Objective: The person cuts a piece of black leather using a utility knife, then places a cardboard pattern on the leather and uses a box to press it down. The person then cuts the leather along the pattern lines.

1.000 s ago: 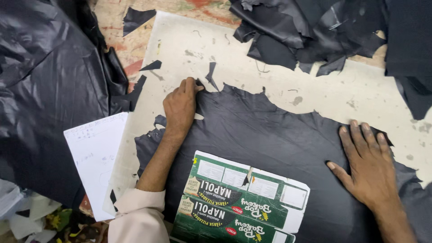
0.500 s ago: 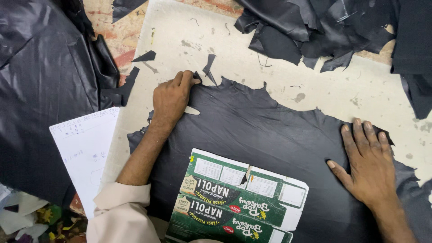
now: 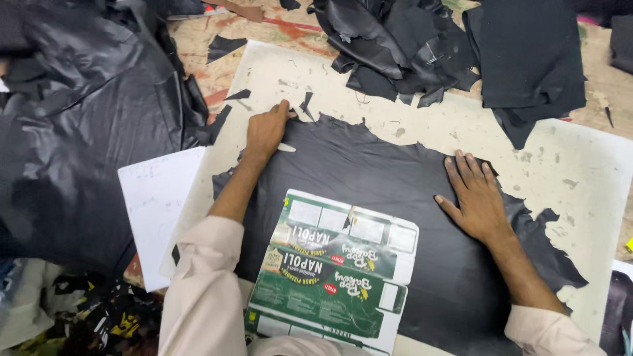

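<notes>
Head view, only one. My left hand (image 3: 265,132) lies on the far left edge of the large ragged-edged black leather sheet (image 3: 369,178), fingers curled loosely, with a small pale sliver-like tool (image 3: 286,148) under the thumb side; can't tell if I'm gripping it or just touching it. My right hand (image 3: 476,198) is flat, fingers spread, empty, pressing the sheet's right part. The sheet is spread on the scuffed white desk (image 3: 567,165), middle of it.

Risks, my judgement: the sheet could slide or wrinkle if either palm lifts; the flattened carton could shift since nothing pins it; the tool could nick the leather.

Packaging: a flattened green-and-white cardboard carton (image 3: 336,270) lies on the sheet's near part, between my arms, rectangular, white panels along the top, red spots. A white paper sheet (image 3: 155,198) overhangs the desk's left edge. Crumpled black leather scraps (image 3: 409,46) are piled at the far edge.
</notes>
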